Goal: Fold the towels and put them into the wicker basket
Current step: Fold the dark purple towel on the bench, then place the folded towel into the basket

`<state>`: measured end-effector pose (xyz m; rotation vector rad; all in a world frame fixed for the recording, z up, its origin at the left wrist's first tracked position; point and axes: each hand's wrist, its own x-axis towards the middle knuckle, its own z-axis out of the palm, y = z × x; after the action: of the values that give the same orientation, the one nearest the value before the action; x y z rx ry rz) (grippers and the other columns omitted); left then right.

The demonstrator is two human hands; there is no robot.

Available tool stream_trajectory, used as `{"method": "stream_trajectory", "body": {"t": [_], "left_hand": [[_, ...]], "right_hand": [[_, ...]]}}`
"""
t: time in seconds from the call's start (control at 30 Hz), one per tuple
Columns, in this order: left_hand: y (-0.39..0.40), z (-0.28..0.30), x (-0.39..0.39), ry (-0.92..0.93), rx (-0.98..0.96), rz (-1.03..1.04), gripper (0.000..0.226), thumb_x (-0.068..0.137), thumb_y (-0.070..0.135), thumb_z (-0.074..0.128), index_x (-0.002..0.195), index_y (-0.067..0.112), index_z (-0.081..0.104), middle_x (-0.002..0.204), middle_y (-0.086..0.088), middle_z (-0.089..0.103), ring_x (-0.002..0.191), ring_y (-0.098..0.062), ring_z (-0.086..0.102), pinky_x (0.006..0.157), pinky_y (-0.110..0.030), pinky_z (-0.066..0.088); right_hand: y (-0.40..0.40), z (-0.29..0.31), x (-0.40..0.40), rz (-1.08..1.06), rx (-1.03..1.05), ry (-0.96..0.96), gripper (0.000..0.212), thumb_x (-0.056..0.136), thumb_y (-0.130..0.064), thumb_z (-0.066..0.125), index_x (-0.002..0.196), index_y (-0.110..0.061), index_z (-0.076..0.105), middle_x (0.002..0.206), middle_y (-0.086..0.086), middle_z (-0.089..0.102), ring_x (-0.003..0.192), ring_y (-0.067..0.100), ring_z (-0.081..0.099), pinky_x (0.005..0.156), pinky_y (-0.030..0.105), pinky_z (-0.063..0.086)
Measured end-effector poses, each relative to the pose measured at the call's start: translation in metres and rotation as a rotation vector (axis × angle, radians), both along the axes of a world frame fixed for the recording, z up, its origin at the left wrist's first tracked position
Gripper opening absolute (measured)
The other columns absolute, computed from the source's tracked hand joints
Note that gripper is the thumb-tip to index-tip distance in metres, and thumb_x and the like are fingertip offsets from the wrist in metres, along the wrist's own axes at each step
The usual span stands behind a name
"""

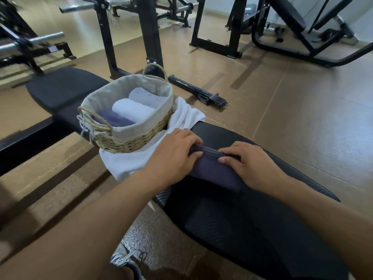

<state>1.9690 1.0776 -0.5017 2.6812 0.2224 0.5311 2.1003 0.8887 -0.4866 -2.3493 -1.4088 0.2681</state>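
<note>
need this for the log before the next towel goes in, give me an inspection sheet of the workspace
surface: black padded bench, textured, carries the work.
job's things: wicker basket on the bench holds three rolled towels, purple, white, pale; purple towel partly rolled on the bench; unfolded white towel lies beside and partly under the basket.
clutter: loose black metal bar on the floor.
grippers: left hand and right hand both curl over the roll's far edge.
cables: thin cable near the far wall, indistinct.
surroundings: gym frames, barbell, tan floor, one shoe.
</note>
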Motion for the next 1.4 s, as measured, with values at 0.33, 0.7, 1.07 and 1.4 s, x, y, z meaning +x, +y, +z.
{"method": "stream_trajectory", "body": {"t": [0.33, 0.7, 1.07, 1.4], "left_hand": [[0.092, 0.055, -0.028, -0.133, 0.099, 0.634, 0.046, 0.103, 0.028, 0.045, 0.146, 0.012, 0.047, 0.158, -0.008, 0.041, 0.152, -0.026, 0.025, 0.126, -0.046, 0.012], [0.124, 0.048, -0.055, 0.348, 0.021, 0.848, 0.098, 0.094, 0.047, 0.057, 0.157, -0.002, -0.001, 0.167, -0.020, -0.002, 0.155, -0.034, -0.005, 0.126, -0.045, 0.007], [0.126, 0.047, -0.056, 0.326, 0.033, 0.847, 0.083, 0.089, 0.035, 0.050, 0.159, 0.008, 0.015, 0.168, -0.017, 0.000, 0.154, -0.035, -0.011, 0.126, -0.047, -0.002], [0.104, 0.040, -0.043, 0.304, 0.131, 0.645, 0.057, 0.086, 0.055, 0.050, 0.135, 0.027, 0.054, 0.164, -0.007, 0.024, 0.155, -0.033, -0.007, 0.115, -0.070, -0.013]], "right_hand": [[0.138, 0.056, 0.002, -0.041, 0.356, -0.024, 0.025, 0.101, -0.030, 0.056, 0.117, -0.025, 0.075, 0.094, 0.004, 0.072, 0.091, 0.020, 0.063, 0.081, 0.035, 0.047], [0.304, 0.042, -0.030, 0.029, 0.192, 0.164, 0.027, 0.103, -0.028, 0.055, 0.097, -0.015, 0.078, 0.087, 0.006, 0.071, 0.086, 0.023, 0.063, 0.071, 0.028, 0.038], [0.328, 0.010, -0.024, -0.080, -0.049, 0.056, 0.048, 0.097, -0.051, 0.052, 0.064, -0.016, 0.053, 0.068, 0.007, 0.055, 0.077, 0.031, 0.057, 0.071, 0.035, 0.041], [0.200, -0.061, -0.015, -0.158, 0.065, -0.061, 0.033, 0.093, -0.053, 0.049, 0.098, -0.026, 0.066, 0.098, -0.002, 0.062, 0.097, 0.024, 0.059, 0.082, 0.040, 0.048]]}}
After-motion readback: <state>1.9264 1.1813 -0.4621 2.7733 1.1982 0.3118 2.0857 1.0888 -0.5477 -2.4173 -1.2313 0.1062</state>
